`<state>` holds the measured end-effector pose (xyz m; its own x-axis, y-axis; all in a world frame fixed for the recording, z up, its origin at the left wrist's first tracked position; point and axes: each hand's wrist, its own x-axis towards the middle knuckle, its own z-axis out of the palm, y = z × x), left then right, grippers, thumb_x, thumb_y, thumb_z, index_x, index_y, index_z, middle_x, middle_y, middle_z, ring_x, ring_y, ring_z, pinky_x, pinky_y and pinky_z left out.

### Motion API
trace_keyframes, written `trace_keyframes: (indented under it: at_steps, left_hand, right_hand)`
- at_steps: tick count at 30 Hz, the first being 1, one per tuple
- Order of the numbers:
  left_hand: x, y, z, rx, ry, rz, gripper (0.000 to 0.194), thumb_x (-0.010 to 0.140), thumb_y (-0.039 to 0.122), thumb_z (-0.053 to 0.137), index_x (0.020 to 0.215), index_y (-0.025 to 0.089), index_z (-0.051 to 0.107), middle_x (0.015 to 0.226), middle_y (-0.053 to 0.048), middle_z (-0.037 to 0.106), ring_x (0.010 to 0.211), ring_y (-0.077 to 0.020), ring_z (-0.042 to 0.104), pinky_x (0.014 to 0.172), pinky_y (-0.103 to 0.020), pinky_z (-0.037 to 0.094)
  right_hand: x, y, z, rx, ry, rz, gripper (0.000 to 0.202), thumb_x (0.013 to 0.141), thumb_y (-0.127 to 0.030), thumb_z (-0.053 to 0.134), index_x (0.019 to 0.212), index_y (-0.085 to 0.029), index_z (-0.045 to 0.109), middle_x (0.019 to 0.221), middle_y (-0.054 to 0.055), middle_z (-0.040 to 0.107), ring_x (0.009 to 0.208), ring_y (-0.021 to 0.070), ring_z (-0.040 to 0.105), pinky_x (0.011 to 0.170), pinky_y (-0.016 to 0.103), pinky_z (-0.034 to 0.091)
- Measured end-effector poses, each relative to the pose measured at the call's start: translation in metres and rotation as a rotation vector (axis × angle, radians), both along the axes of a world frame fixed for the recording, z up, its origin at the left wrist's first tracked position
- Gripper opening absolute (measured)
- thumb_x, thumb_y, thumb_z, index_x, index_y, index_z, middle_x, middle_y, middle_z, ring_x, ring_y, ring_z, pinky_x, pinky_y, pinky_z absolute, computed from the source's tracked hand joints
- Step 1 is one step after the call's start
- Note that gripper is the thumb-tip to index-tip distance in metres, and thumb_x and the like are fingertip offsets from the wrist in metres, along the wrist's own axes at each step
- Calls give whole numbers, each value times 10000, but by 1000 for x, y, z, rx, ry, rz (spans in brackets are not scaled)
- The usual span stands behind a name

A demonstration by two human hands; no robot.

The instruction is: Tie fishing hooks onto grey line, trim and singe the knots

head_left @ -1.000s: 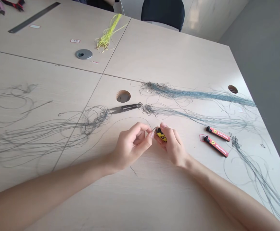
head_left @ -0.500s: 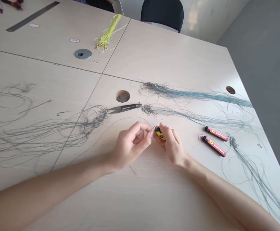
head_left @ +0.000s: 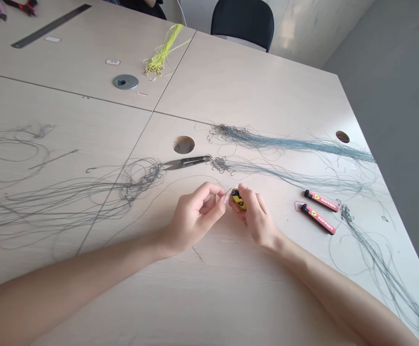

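Note:
Between thumb and forefinger, my left hand (head_left: 197,216) pinches a thin fishing line (head_left: 180,179), its short dark end poking toward the right hand. Whether a hook is on that end is too small to tell. My right hand (head_left: 256,216) is closed around a yellow and black lighter (head_left: 238,199), thumb at its top. The lighter's head sits close beside the pinched end. No flame shows. Just beyond the hands lie black thread snips (head_left: 186,162) and a small bunch of hooks (head_left: 220,164) tied to lines.
Bundles of hooked lines lie left (head_left: 130,190), behind (head_left: 285,142) and right (head_left: 375,250). Two red lighters (head_left: 319,218) rest at right. Yellow hooked cords (head_left: 162,53), a steel ruler (head_left: 51,26) and a grey grommet (head_left: 125,81) are farther back. An open cable hole (head_left: 184,144) is near the snips.
The view has shifted very slightly. Both hands hold nearly the same pose, with the lighter still beside the line's end.

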<state>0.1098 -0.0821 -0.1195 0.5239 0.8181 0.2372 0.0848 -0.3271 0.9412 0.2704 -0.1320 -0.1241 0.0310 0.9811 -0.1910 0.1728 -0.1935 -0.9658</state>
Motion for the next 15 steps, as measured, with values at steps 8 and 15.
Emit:
trace_keyframes:
  at_steps: [8,15]
  left_hand:
    - [0,0,0,4,-10,-1,117,945,219,546,832,193,532,521,105,309,430,-47,280,383,-171,210]
    - [0,1,0,17,-2,8,123,947,238,547,833,193,537,518,103,308,429,-50,280,384,-175,211]
  right_hand:
    - [-4,2,6,8,-35,-4,526,1009,-605,254,640,-236,321,534,-46,269,506,128,263,511,295,251]
    - [-7,4,11,-38,32,-35,547,993,-638,280,617,-241,292,544,-40,250,498,129,237,491,298,237]
